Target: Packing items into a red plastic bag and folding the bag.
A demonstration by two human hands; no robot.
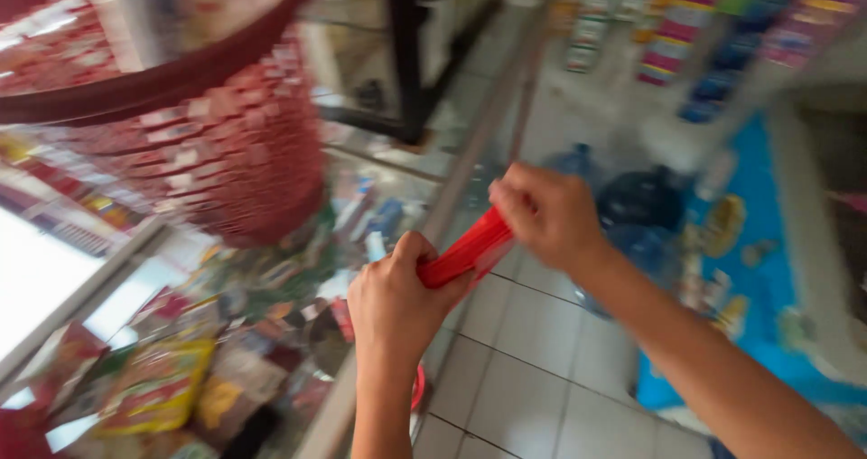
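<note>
Both hands are up over the glass display case (117,269), and between them sits a red plastic bag (465,250), bunched into a narrow strip. The left hand (397,301) has its fingers clenched around the lower end of the bag, thumb pressed on top. The right hand (546,213) grips the upper end, fingers curled tight over the red plastic. So the bag runs at a slant from one fist up to the other, hanging in the air just past the case's metal edge, above the white tiled floor (533,378).

Inside the case, under the glass, lie colourful snack packets (158,382), yellow and red among them, all blurred. Above the case, up and left of the hands, hangs a big round rack of small red sachets (226,152), packed in rows. Beyond the case, on the floor to the right of the hands, sit a dark bag (643,197) and a blue mat (768,278) with small items too blurred to make out. More packaged goods (686,26) line a shelf at the far top.
</note>
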